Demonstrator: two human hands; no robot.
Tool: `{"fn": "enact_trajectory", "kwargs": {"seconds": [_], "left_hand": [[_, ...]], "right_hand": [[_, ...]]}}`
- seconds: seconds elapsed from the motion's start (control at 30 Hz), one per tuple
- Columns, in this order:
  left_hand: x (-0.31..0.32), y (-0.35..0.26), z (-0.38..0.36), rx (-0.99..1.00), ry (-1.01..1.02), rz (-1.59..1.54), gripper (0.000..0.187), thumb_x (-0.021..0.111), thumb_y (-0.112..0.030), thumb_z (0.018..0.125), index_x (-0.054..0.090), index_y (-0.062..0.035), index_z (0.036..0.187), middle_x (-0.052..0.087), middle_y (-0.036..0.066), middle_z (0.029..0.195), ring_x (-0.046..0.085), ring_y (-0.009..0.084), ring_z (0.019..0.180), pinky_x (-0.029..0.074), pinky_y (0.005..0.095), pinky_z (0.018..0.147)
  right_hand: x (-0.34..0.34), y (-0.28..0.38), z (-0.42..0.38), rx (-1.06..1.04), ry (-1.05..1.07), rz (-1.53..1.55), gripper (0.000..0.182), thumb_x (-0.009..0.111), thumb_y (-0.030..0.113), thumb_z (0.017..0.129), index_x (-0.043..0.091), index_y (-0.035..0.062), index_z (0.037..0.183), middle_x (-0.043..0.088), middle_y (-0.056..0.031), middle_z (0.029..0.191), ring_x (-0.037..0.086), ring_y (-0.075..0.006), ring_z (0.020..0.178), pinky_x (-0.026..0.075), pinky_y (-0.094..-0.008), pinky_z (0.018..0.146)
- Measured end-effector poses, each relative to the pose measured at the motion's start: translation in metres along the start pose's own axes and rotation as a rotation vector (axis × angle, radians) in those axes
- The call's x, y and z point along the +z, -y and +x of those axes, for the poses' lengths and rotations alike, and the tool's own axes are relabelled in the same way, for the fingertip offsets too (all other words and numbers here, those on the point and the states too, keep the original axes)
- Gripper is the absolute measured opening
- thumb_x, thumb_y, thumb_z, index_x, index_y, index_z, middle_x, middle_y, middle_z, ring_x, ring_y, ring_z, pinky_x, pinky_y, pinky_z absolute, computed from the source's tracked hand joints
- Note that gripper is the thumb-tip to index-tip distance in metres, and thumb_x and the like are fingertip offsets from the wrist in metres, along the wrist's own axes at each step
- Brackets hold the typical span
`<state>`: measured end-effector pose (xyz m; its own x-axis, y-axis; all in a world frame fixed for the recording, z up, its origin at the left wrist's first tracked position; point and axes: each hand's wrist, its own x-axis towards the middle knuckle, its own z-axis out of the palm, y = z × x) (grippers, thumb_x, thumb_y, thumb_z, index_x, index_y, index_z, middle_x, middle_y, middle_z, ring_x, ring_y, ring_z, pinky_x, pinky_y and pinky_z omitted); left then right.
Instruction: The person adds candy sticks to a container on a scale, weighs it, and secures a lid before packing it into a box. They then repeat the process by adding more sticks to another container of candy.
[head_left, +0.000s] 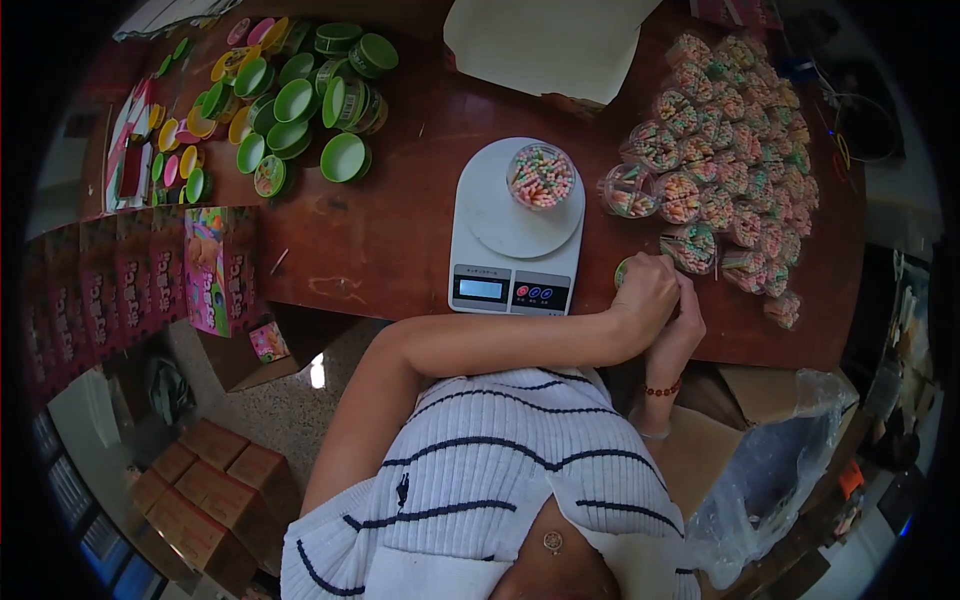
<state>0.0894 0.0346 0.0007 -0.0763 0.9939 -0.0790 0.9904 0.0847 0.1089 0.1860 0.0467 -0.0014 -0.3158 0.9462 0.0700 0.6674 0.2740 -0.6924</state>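
My left hand reaches across my body to the right side of the table's front edge, its fingers curled. A green round lid shows partly at its left side, mostly hidden by the hand. Close against it, my right hand is closed, with a red bead bracelet at the wrist; what its fingers hold is hidden. Just beyond the hands lies a clear cup of small pastel sticks. On the white kitchen scale stands an open clear cup full of similar sticks.
Many filled cups crowd the table's right side. Green, yellow and pink lids are scattered at back left. Printed boxes line the left edge. A white-lined box stands at the back, and a plastic-lined carton sits below right.
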Motion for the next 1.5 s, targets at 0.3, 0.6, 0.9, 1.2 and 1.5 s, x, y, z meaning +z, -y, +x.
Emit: {"fn": "enact_trajectory", "kwargs": {"seconds": [0.3,0.6,0.9,1.2,1.5], "left_hand": [[-0.003,0.023,-0.002,0.196,0.026,-0.21,0.009,0.073,-0.014,0.076,0.074,-0.0066,0.081,0.072,0.009,0.084,0.072,0.0211,0.082,0.054,0.0318,0.065],[-0.065,0.105,-0.033,0.181,-0.229,-0.78,0.016,0.073,-0.014,0.086,0.071,0.0012,0.091,0.069,0.016,0.081,0.07,0.0351,0.076,0.055,0.0424,0.067],[-0.113,0.211,-0.057,-0.347,-0.368,-1.107,0.014,0.073,-0.005,0.09,0.069,0.0014,0.101,0.074,0.007,0.089,0.071,0.0119,0.081,0.057,0.0261,0.073],[-0.068,0.282,-0.087,-0.53,-0.476,-1.453,0.014,0.07,-0.004,0.097,0.067,0.0045,0.108,0.074,0.011,0.099,0.076,0.0172,0.092,0.061,0.0268,0.085],[-0.082,0.241,-0.066,-0.306,-0.429,-1.245,0.017,0.071,-0.002,0.095,0.07,0.0053,0.11,0.075,0.01,0.1,0.075,0.0173,0.093,0.062,0.0294,0.083]], "right_hand": [[0.0,-0.001,0.001,-0.073,-0.01,0.069,0.036,0.071,-0.004,0.087,0.07,0.0042,0.122,0.074,-0.0153,0.108,0.074,-0.0274,0.098,0.056,-0.0354,0.085],[0.01,-0.002,0.001,-0.022,-0.088,0.144,0.019,0.066,0.002,0.099,0.072,0.0004,0.117,0.076,-0.0142,0.103,0.074,-0.0234,0.092,0.056,-0.0331,0.084],[0.068,0.107,0.05,-0.461,0.06,0.306,0.069,0.088,0.008,0.077,0.06,0.0024,0.14,0.066,-0.0171,0.131,0.068,-0.0313,0.113,0.055,-0.0403,0.096],[0.096,0.127,0.062,-0.493,0.051,0.386,0.066,0.091,0.003,0.068,0.062,0.0051,0.127,0.068,-0.0138,0.121,0.067,-0.0343,0.113,0.054,-0.0423,0.097],[0.105,0.131,0.051,-0.443,0.108,0.381,0.062,0.09,0.007,0.072,0.062,0.0041,0.127,0.066,-0.0167,0.12,0.069,-0.0368,0.109,0.058,-0.0428,0.091]]}}
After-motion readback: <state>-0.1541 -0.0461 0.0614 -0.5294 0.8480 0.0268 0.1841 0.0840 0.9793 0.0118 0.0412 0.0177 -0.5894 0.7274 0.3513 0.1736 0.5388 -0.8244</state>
